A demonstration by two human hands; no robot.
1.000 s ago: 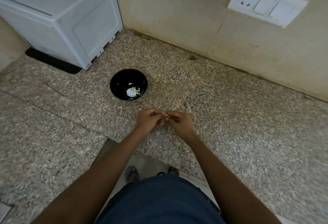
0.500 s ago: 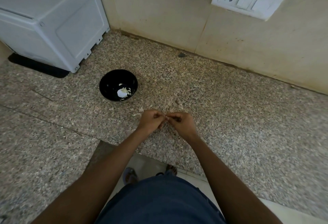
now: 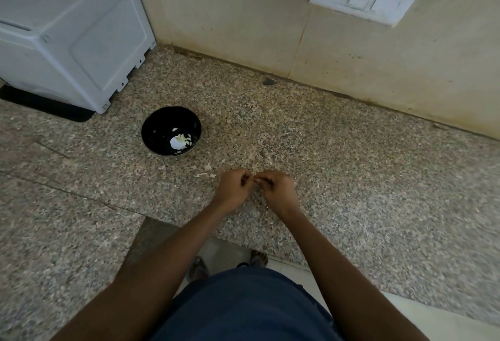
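Two hands together: left hand (image 3: pixel 234 188) and right hand (image 3: pixel 276 189) pinch my small clove (image 3: pixel 256 179) just above the table (image 3: pixel 351 178) | risk: clove squirts free, misses bowl (image 3: pixel 155 131) | cause: I may squeeze too hard while peeling

Bowl (image 3: pixel 157 129) stands beyond left hand (image 3: pixel 234 188); counter (image 3: pixel 365 192) rightward seems passable.
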